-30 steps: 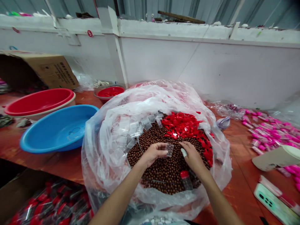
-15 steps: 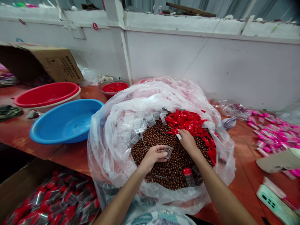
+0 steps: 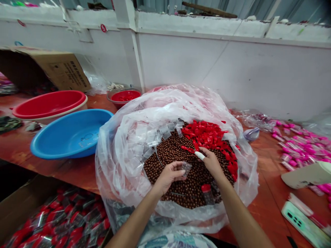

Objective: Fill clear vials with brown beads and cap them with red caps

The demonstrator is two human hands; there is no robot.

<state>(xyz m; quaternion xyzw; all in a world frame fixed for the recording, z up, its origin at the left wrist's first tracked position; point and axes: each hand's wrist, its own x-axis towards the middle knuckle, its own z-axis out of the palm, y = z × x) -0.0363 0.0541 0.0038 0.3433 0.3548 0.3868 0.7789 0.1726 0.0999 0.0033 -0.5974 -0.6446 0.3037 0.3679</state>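
Left to right: the left hand (image 3: 168, 175) pinches a small clear bag (image 3: 185, 168) between thumb and fingers, mouth tilted up and to the right, over the brown beads (image 3: 181, 179) in the large plastic sack (image 3: 124, 162) on the desk (image 3: 77, 172). The right hand (image 3: 210, 162), just beside the bag, has its fingers drawn together near the red caps (image 3: 207, 136), which lie up and right of it; what it pinches cannot be told. Half a second earlier the right hand reached further into the caps; it has since drawn back toward the bag.
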